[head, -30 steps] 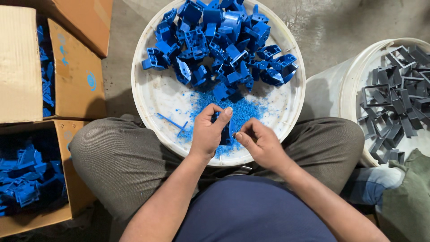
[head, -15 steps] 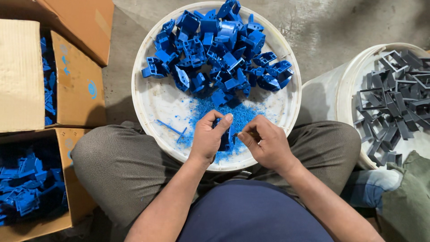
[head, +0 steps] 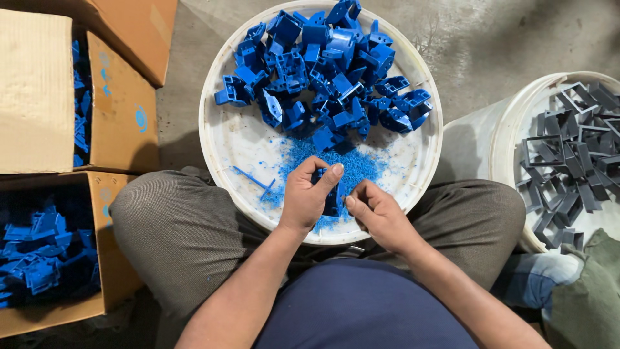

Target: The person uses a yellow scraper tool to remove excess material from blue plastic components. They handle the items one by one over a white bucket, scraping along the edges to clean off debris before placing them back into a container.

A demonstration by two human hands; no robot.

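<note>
My left hand grips a small blue plastic part over the near edge of a round white tub. My right hand sits close beside it, fingertips pinched against the same part; whether it holds a tool is hidden. A heap of several blue plastic parts fills the far half of the tub. Blue plastic shavings are scattered on the tub's floor just beyond my hands, with a thin blue sliver to the left.
A cardboard box at lower left holds blue parts, with another open box above it. At the right, a white bucket holds grey plastic frames. My crossed legs frame the tub on a concrete floor.
Both hands stay over the tub's near edge on the blue part. The right hand's fingers have drawn in closer to the left hand. The view has shifted slightly.
</note>
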